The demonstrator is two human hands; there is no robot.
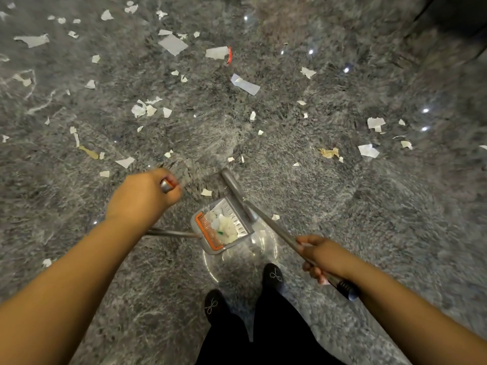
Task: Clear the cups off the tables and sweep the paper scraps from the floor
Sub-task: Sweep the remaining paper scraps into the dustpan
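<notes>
Two hands hold two long tools over a grey speckled floor (369, 233). The left hand (142, 196) is curled tight round the top of a silver handle (166, 185) with a bit of orange on it. Its fingers wrap all the way round, so no gap shows between them. A thin silver pole (171, 233) shows below that hand and joins the dustpan (221, 225).

The dustpan sits on the floor, just past the left fingers and toward the shoes. It is grey with an orange comb along one edge. White paper bits (224, 227) lie piled inside it.

The right hand (322, 256) grips the broom stick (274, 227). Its fingers curl round the stick from under, and the thumb lies on top. The black end of the stick (347, 289) pokes out behind the hand. The stick slants away from the fingers to the grey broom head (237, 191), which is just beside the dustpan's far side.

Many white paper scraps (172, 44) lie on the floor, well beyond both sets of fingers. One small scrap (206, 192) lies between the left fingers and the broom head. A white cup (218, 53) with a red rim lies on its side far ahead.

Two black shoes (274, 276) stand near the dustpan.
</notes>
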